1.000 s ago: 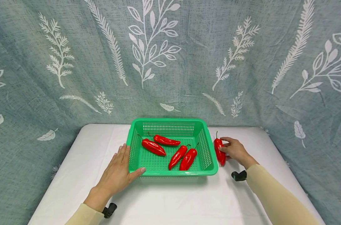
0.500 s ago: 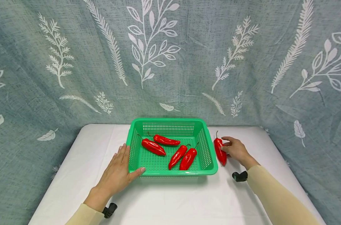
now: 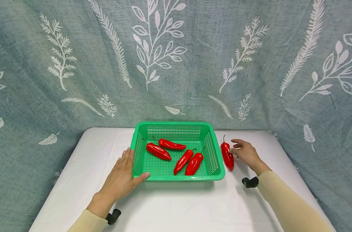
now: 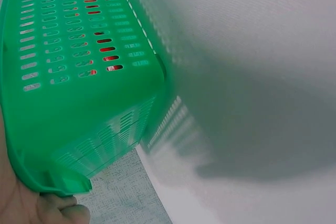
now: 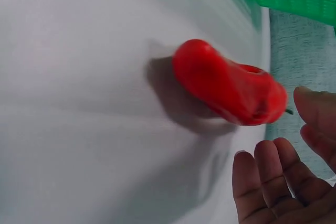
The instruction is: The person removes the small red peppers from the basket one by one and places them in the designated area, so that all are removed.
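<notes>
A red chili pepper [image 3: 226,158] lies on the white tabletop just right of the green basket [image 3: 176,178], its stem toward the back. My right hand [image 3: 246,154] is beside it with fingers loosely bent. In the right wrist view, a gap separates the fingers [image 5: 269,166] from the pepper [image 5: 226,85]. My left hand [image 3: 120,180] rests on the basket's near-left corner, fingers straight along the left side and thumb over the front rim. Inside the basket lie several more red chili peppers [image 3: 158,152]. From the left wrist, the basket wall [image 4: 79,108] hides most of them.
A white-covered table [image 3: 178,206] carries everything. Behind it hangs a grey-green curtain [image 3: 199,74] with white leaf prints, close to the back edge. The basket walls rise around the peppers within, and its right side is close to the loose pepper.
My right hand has let go of the chili pepper and drawn slightly away to the right. That pepper stays on the table, tilted slightly differently. My left hand has not moved.
</notes>
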A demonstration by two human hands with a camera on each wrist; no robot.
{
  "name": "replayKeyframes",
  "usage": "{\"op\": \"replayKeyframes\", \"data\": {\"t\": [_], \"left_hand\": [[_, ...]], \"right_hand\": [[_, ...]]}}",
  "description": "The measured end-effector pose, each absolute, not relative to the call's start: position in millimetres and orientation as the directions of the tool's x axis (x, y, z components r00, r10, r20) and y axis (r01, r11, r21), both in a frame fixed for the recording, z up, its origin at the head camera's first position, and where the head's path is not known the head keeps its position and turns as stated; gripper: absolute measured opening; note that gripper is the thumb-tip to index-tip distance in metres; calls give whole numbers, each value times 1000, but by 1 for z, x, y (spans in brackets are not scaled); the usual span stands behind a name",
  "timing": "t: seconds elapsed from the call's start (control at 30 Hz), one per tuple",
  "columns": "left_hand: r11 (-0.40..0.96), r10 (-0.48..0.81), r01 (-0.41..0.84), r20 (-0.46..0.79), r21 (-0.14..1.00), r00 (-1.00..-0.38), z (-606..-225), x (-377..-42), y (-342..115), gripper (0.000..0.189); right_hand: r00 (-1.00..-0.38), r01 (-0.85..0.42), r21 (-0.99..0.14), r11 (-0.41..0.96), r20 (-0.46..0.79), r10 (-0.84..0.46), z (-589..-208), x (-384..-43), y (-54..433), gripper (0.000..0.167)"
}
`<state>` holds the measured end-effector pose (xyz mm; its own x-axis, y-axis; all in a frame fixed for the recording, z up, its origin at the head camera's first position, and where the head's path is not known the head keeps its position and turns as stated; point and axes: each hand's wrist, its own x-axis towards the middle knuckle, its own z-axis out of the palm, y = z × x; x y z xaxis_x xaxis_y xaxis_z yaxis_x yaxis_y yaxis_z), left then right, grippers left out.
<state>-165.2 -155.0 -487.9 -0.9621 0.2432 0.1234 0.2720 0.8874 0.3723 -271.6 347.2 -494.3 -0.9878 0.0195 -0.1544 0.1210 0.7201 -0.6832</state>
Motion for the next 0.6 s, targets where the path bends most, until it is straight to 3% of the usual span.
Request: {"op": "replayKeyframes", "data": {"t": [0.3,0.6], "left_hand": [[888,244,267,109,374,-964,-488,-165,-155,113],[888,247,270,108,372,-963,-487,-165,-154,113]], "right_hand": [[-994,82,-641,763,-104,20,-456,-271,337,58],[-992,-44,-618,785,-65,-107,-403,-272,291,57]]}}
